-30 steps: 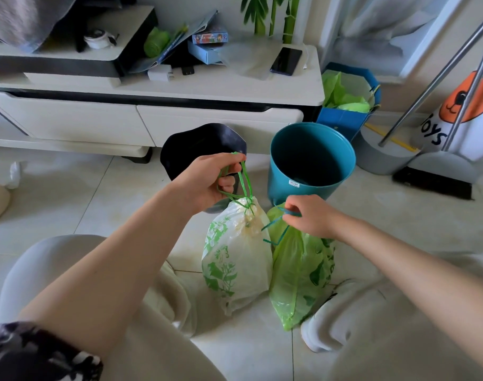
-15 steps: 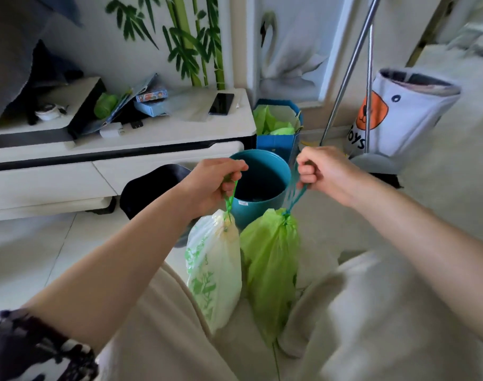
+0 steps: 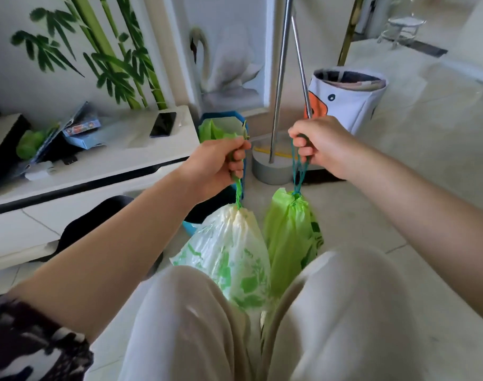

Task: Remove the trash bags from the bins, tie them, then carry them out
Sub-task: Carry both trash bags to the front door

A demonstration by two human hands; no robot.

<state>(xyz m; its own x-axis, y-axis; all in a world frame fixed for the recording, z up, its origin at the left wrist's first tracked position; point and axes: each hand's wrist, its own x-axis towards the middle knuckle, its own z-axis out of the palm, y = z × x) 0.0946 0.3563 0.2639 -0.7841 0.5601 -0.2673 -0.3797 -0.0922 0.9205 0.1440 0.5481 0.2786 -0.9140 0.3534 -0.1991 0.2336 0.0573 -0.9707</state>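
My left hand [image 3: 221, 163] is closed on the green drawstring of a white trash bag with green leaf print [image 3: 229, 251], which hangs cinched below it. My right hand [image 3: 320, 145] grips the darker green drawstring of a plain light-green trash bag [image 3: 287, 237], also cinched and hanging. The two bags hang side by side in front of my knees. Behind them, a sliver of the teal bin [image 3: 191, 228] shows under my left wrist, and the black bin [image 3: 97, 218] sits to its left, mostly hidden by my forearm.
A low white cabinet [image 3: 111, 163] with a phone and boxes stands at left. A blue bin with a green liner [image 3: 221, 127] is behind my left hand. Mop poles in a grey base [image 3: 270, 169] and a white fabric toy basket [image 3: 347, 97] stand ahead; open tiled floor lies right.
Both hands have risen, lifting the two bags off the floor. The view has swung up and to the right, away from the bins, toward the open floor.
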